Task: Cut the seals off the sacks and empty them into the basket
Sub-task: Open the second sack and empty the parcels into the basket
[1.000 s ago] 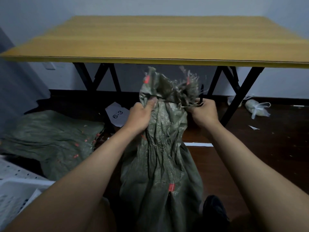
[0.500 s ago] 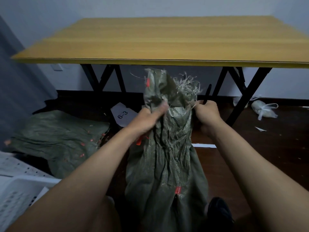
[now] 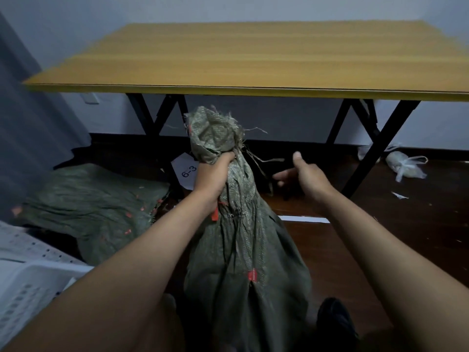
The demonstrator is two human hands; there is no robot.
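The dark green woven plastic sack [image 3: 243, 250] stands upright on the floor between my knees, its long axis running straight up, the gathered frayed mouth pointing toward the underside of the yellow wooden desk [image 3: 228, 59]. My left hand [image 3: 213, 174] is clenched round the sack's neck, just below the bunched top; a small red tag hangs by my wrist and another sits lower on the sack's front. My right hand [image 3: 302, 174] hovers apart from the sack with the thumb up and fingers loosely spread, holding nothing (a loose strand trails from the neck toward it). Behind the sack a white paper card [image 3: 186, 171] reads "6-3". A second flattened green sack [image 3: 96, 207] lies on the floor to the left, beside the white perforated plastic basket [image 3: 28, 283]. A tied clear plastic bag [image 3: 403, 166] rests past the desk's black leg.
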